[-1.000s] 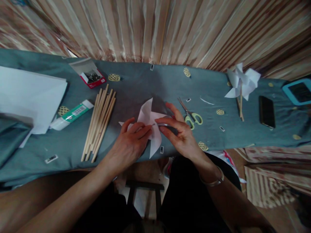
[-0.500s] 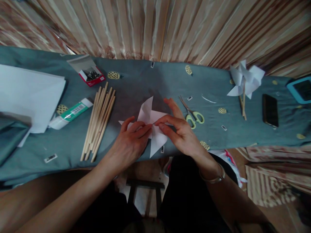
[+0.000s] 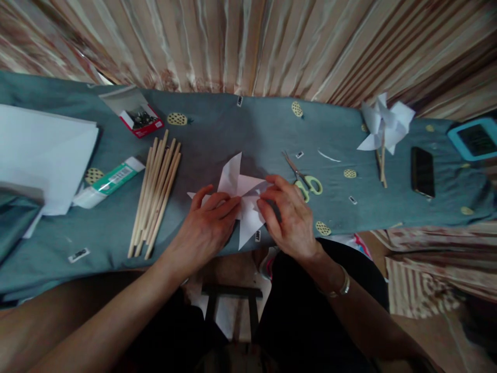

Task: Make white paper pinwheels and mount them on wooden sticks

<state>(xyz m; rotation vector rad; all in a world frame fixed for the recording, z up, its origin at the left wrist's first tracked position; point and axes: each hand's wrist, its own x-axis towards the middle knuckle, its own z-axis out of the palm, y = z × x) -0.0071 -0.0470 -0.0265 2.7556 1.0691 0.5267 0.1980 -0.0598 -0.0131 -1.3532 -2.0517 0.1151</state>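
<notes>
A white paper pinwheel [image 3: 232, 176] lies near the front edge of the cloth-covered table, its blades folded toward the middle. My left hand [image 3: 207, 220] presses its closed fingers on the pinwheel's left side and centre. On the right side, my right hand [image 3: 289, 217] has its fingers curled and closed on a paper blade. The fingers hide part of the pinwheel's centre. Just right of my right hand lie scissors [image 3: 310, 184] with light green handles. A bundle of wooden sticks [image 3: 155, 199] lies to the left of my left hand.
A green-and-white glue tube [image 3: 112, 182], white paper sheets [image 3: 46, 155] and an open red box [image 3: 140, 122] of small metal pieces are at the left. Rightward lie finished pinwheels [image 3: 388, 124] on sticks, a black phone [image 3: 422, 172] and a blue-framed device [image 3: 476, 139]. Curtains hang behind.
My right hand has moved from the pinwheel's centre to its right blade, its fingers curling in. My left hand stays on the paper. The whole view has shifted slightly.
</notes>
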